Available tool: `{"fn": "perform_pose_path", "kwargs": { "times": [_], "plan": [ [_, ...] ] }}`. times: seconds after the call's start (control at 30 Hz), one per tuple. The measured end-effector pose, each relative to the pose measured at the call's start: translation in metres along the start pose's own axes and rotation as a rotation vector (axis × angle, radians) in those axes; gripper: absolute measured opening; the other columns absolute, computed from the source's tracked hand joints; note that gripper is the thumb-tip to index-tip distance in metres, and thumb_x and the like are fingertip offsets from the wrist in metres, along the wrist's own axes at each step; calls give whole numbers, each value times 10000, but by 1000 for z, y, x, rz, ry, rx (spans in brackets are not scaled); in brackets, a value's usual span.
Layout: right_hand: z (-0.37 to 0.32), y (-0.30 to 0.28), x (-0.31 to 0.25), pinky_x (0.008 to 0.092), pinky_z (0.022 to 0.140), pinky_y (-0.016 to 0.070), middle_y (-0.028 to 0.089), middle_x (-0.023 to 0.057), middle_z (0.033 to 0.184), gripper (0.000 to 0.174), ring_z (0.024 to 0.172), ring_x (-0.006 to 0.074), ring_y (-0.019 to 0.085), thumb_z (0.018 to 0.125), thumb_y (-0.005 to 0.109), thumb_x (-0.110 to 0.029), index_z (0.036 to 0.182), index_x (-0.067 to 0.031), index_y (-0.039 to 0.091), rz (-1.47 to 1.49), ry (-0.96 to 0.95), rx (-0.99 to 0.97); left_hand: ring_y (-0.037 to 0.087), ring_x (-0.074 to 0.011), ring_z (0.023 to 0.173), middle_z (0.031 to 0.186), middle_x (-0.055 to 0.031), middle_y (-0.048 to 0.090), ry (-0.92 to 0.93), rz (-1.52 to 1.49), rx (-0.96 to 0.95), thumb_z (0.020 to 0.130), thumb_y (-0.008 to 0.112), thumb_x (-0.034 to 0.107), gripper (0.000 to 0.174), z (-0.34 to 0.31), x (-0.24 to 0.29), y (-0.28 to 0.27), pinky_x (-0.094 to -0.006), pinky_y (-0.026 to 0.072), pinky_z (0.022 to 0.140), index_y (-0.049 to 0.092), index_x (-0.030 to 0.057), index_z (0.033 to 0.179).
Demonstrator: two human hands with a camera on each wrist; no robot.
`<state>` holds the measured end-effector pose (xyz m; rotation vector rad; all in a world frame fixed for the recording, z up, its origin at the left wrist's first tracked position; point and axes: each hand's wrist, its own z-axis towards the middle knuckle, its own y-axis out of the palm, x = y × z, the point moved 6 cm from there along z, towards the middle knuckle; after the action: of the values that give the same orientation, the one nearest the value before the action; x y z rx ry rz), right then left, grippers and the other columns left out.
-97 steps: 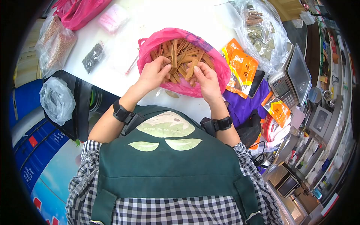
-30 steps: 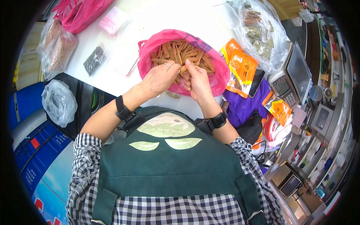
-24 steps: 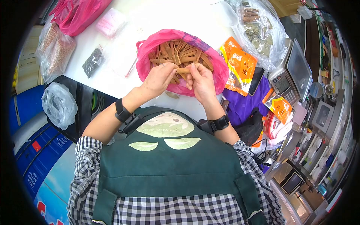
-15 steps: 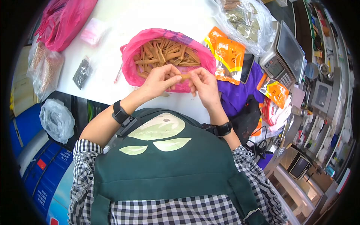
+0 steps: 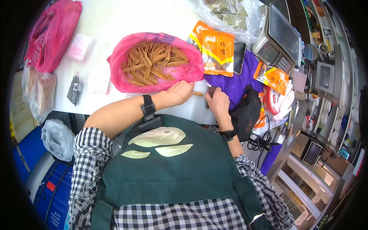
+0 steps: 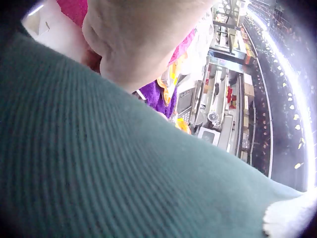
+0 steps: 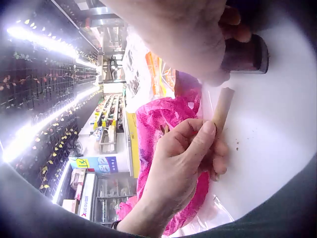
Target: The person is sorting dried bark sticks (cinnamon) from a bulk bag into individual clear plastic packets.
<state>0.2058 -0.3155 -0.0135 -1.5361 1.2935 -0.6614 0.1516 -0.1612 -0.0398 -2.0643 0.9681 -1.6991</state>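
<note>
My left hand pinches a short stick of cinnamon bark between thumb and fingers, just in front of the pink bag. In the right wrist view the stick points up over the white table. My right hand grips a dark brown block-like thing with a smooth face, close to the stick's end; its kind is not clear. The pink plastic bag stands wide open, with many pieces of cinnamon bark inside. In the left wrist view, the apron and part of the left hand hide the work.
Orange packets, a phone and purple cloth lie right of the bag. A scale stands beyond them. A clear bag of dried leaves is at the back. Small crumbs lie on the white table.
Both hands have drawn back from over the bag to its near right side. The right hand has let go of the stick and taken up the dark block. The head view has shifted right.
</note>
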Motion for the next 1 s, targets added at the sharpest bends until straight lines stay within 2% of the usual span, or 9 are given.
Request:
{"fn": "perform_pose_path", "kwargs": {
  "times": [0.07, 0.1, 0.17, 0.2, 0.27, 0.3, 0.37, 0.67, 1.0],
  "plan": [
    [2, -2, 2, 505, 699, 526, 658, 270, 764, 403, 750, 444, 661, 799, 710, -321, 873, 50, 569, 29, -35, 20, 654, -438, 801, 765, -274, 640, -43, -79, -81, 883, 597, 122, 178, 5, 0, 3, -517, 522, 682, 576, -50, 921],
    [2, -4, 2, 505, 699, 526, 658, 270, 764, 403, 750, 444, 661, 799, 710, -321, 873, 50, 569, 27, -35, 22, 654, -438, 801, 765, -274, 640, -41, -79, -79, 883, 597, 122, 178, 7, -2, 7, -517, 522, 682, 576, -50, 921],
    [-3, -4, -2, 504, 674, 521, 651, 264, 740, 398, 726, 441, 657, 784, 718, -318, 847, 47, 570, 40, -24, 27, 664, -378, 675, 702, -223, 627, -22, -74, -16, 892, 614, 123, 150, 6, -6, 15, -463, 513, 598, 566, -19, 880],
    [-4, -9, -4, 504, 674, 521, 651, 264, 740, 398, 726, 441, 657, 784, 718, -318, 847, 47, 570, 39, -26, 22, 664, -378, 675, 702, -223, 627, -26, -77, -16, 892, 614, 123, 150, 5, -3, 10, -463, 513, 598, 566, -19, 880],
    [-10, -26, -8, 503, 665, 520, 643, 261, 716, 398, 715, 436, 656, 773, 721, -313, 847, 46, 567, 43, -31, 31, 682, -291, 606, 680, -181, 633, -111, -209, -176, 907, 584, 102, 126, 3, 0, 11, -408, 529, 531, 558, -21, 900],
    [-11, -30, -10, 499, 656, 520, 635, 260, 698, 393, 699, 434, 654, 767, 722, -311, 832, 44, 566, 48, -38, 33, 682, -291, 606, 680, -181, 633, -115, -209, -176, 907, 584, 102, 126, 2, 2, 8, -408, 529, 531, 558, -21, 900],
    [-9, -34, -14, 496, 652, 521, 635, 258, 694, 399, 694, 434, 653, 765, 724, -317, 823, 46, 567, 51, -62, 50, 683, -216, 571, 666, -141, 638, -200, -317, -280, 926, 548, 77, 111, 1, 4, 10, -346, 547, 492, 547, -31, 900],
    [-6, -25, -19, 482, 624, 520, 626, 257, 672, 432, 671, 432, 647, 757, 730, -342, 793, 61, 578, 86, -86, 69, 691, -233, 594, 695, -146, 647, -273, -658, -276, 953, 473, 32, 68, 7, 5, 20, -343, 578, 510, 455, -26, 922],
    [-2, -3, -23, 499, 587, 528, 623, 264, 642, 444, 635, 428, 654, 777, 687, -395, 773, 39, 593, 32, -44, 163, 698, -232, 620, 723, -143, 653, -287, -620, -286, 938, 462, 12, 43, 13, -3, 19, -340, 584, 529, 459, -30, 948]
  ]
}}
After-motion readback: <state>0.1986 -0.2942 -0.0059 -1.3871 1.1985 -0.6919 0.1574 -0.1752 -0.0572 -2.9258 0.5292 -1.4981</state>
